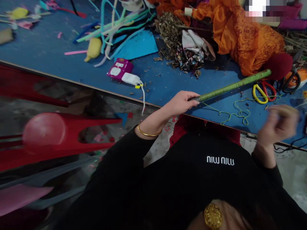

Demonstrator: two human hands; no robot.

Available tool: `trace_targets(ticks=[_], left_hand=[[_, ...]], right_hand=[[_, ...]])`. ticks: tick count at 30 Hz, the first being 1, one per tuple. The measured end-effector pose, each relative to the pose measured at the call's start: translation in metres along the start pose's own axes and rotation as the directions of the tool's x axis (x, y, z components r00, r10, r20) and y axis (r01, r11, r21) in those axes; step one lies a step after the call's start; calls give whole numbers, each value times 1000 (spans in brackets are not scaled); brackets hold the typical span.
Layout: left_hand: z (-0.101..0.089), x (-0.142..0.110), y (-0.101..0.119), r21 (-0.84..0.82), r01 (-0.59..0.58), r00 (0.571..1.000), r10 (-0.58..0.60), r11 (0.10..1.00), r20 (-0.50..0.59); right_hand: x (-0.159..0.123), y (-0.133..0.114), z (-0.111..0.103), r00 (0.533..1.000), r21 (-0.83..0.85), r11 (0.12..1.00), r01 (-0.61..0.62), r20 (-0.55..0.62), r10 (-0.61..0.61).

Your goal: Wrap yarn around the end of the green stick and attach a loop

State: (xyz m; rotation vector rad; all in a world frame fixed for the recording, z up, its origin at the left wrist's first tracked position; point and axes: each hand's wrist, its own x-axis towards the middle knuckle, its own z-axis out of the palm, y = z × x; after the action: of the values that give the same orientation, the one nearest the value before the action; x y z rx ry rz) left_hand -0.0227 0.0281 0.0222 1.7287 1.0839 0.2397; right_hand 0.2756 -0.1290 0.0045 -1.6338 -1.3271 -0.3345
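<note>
At the far left, a red plastic seat (45, 127) stands below the blue desk (64, 68). On the desk lie a limp yellow balloon (94, 48) and, further right, a purple adapter (121, 67) with a white plug (130, 78) in it. Near the desk's front edge, the left hand (183, 101) pinches the near end of a green-wrapped stick (235, 86) between its fingers. Green thread (224, 113) lies in loops under the stick, which slants up rightward over the desk to a dark red ball (281, 65); whether they are joined I cannot tell. Orange cloth (254, 41) lies behind. Yellow and red scissor handles (259, 94) lie near the ball. Rightmost, the right hand (279, 123) is blurred, its fingers seemingly curled; whether they grasp anything, I cannot tell.
</note>
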Motion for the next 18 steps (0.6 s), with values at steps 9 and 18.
trace_targets(ticks=[9, 18], left_hand=[[2, -25, 4, -21, -112, 985, 108, 993, -131], [38, -15, -31, -306, -167, 953, 74, 937, -294]], right_hand=[[-25, -62, 119, 706, 416, 886, -206, 690, -160], [-13, -75, 112, 740, 749, 56, -660, 635, 223]])
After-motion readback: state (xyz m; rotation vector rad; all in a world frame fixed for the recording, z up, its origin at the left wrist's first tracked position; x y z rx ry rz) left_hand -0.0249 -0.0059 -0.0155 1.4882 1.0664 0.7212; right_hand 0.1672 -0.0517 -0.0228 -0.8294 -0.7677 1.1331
